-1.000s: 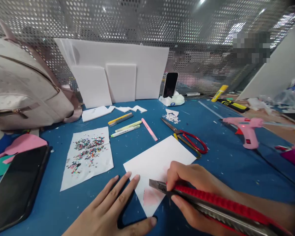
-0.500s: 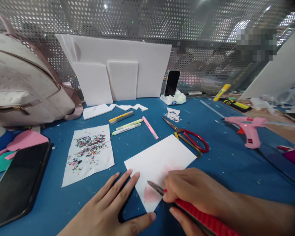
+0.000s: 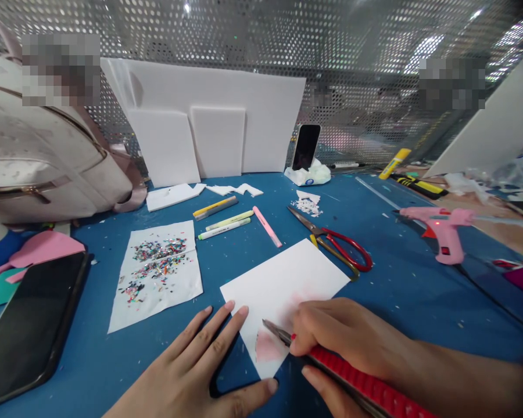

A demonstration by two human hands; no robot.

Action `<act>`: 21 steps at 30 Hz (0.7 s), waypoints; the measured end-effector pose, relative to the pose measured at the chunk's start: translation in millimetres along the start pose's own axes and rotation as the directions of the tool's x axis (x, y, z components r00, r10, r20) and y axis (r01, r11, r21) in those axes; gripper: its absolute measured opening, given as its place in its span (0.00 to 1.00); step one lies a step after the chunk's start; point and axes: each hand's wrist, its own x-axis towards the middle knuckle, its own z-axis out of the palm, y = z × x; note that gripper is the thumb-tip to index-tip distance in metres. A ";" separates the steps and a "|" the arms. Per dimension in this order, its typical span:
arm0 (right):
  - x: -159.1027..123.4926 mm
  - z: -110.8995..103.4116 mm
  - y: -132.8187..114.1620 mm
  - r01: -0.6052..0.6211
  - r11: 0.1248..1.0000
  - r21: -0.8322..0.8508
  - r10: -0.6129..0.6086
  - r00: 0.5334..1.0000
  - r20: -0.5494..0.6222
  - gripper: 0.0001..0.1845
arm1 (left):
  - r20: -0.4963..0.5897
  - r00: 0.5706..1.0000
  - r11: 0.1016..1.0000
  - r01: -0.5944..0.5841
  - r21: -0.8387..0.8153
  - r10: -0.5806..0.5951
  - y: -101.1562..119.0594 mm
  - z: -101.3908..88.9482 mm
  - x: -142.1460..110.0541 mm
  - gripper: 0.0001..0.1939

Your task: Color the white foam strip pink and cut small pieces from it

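Note:
A white sheet of paper or thin board (image 3: 283,278) lies at an angle on the blue table in front of me. Pink smudges colour its near part, and a small pink shape with a dark curved edge sits by its near corner. My left hand (image 3: 200,354) rests flat with fingers spread, its fingertips and thumb at the sheet's left and near edges. Wrapped round a red-handled craft knife (image 3: 353,371) is my right hand (image 3: 340,331). The blade's tip touches the sheet just above the pink shape. Red-handled scissors (image 3: 340,244) lie beyond the sheet's right corner.
Markers (image 3: 226,223) lie past the sheet. To the left are a paper with colourful bits (image 3: 157,307), a large phone (image 3: 30,325) and a backpack (image 3: 47,162). A pink glue gun (image 3: 448,232) with its cord stands right. White boards (image 3: 218,142) lean at the back.
Hardly anything differs. The knife tip and both hands stay at nearly the same spot on the sheet, and the view has shifted very slightly.

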 end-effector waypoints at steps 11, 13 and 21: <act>1.1 7.3 15.8 0.053 0.998 0.019 -0.053 0.999 -0.014 0.08 | -0.027 0.989 0.986 -0.145 0.083 0.147 -12.2 -3.8 3.7 0.30; 0.7 9.7 16.1 0.045 0.999 0.012 -0.045 0.999 0.003 0.07 | -0.013 0.989 0.985 -0.148 0.090 0.150 -13.4 -2.5 2.8 0.30; 1.9 12.6 4.1 -0.074 0.997 0.016 0.073 0.996 0.053 0.08 | -0.084 0.995 0.998 -0.065 -0.018 0.063 -8.2 9.1 -0.7 0.29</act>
